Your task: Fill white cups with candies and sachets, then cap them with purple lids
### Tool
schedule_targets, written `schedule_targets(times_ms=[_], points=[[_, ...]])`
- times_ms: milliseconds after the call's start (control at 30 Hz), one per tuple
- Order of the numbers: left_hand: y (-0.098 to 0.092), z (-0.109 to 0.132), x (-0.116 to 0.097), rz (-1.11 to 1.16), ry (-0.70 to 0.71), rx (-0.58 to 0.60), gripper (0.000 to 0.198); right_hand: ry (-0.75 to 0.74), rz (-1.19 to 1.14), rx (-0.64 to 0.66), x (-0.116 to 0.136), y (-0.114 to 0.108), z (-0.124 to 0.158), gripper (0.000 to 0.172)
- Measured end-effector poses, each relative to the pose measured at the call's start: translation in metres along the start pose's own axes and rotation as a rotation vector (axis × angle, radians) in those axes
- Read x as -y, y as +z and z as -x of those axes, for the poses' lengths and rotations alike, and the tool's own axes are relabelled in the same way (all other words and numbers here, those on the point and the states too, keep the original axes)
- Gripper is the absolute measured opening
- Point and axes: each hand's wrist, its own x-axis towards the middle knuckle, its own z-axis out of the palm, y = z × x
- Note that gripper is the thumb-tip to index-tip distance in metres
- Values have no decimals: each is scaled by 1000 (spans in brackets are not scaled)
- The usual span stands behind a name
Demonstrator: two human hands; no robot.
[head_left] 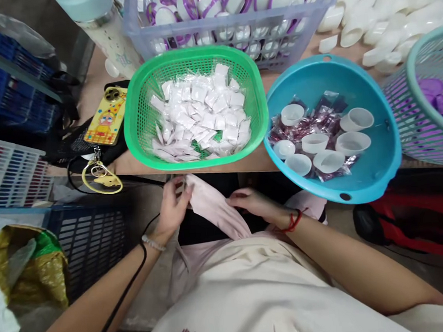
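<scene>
Left grip point(173, 206) closed on a pale pink cloth point(213, 207); I logged the right grip point(256, 202) open, just beside it, with a green plastic basket point(126, 124) directly ahead.

Your fingers point(176, 197) lie on a cloth point(213, 207); ahead of them, on the table point(251, 159), sit a mesh basket point(131, 121) of sachets point(198, 112) and, farther right, a basin point(381, 165) of cups point(357, 119) (bags point(317, 124) beneath them).

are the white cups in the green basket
No, the green basket holds small white sachets, while the white cups sit in the blue basin beside it.
</scene>
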Motion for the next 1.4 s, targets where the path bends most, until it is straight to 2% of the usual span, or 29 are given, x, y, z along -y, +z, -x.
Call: schedule_targets(times_ms=[133,267,367,533,633,733,867,1000,1067,1133,1200,1300,1400], points=[[3,22,-10,-62,108,203,99,-59,-25,-9,1,8,-6,28],[-11,28,-8,-123,168,337,104,-137,-85,-99,3,0,-10,28],[-25,31,-5,-170,224,337,94,-147,-43,-105,0,-7,-5,27],[-44,25,-3,-238,435,289,39,-166,85,-65,-1,-5,-2,31],[-47,17,-3,-271,561,330,25,-200,167,-54,4,3,-12,39],[-44,13,-7,-306,637,352,23,-285,265,-86,10,11,-25,33],[-52,11,-10,-355,662,310,37,-384,418,-175,13,13,-33,19],[-73,16,-7,-374,700,318,38,-377,606,-249,11,10,-29,16],[-76,20,-8,-373,733,345,36,-349,693,-259,13,11,-24,15],[-70,24,-14,-373,757,321,28,-329,773,-236,16,13,-13,15],[-56,25,-28,-365,771,253,19,-328,836,-198,20,10,7,19],[-25,25,-70,-310,768,204,16,-430,903,-173,16,-8,54,26],[17,25,-122,-223,739,383,25,-561,919,-222,-4,-47,108,25]])
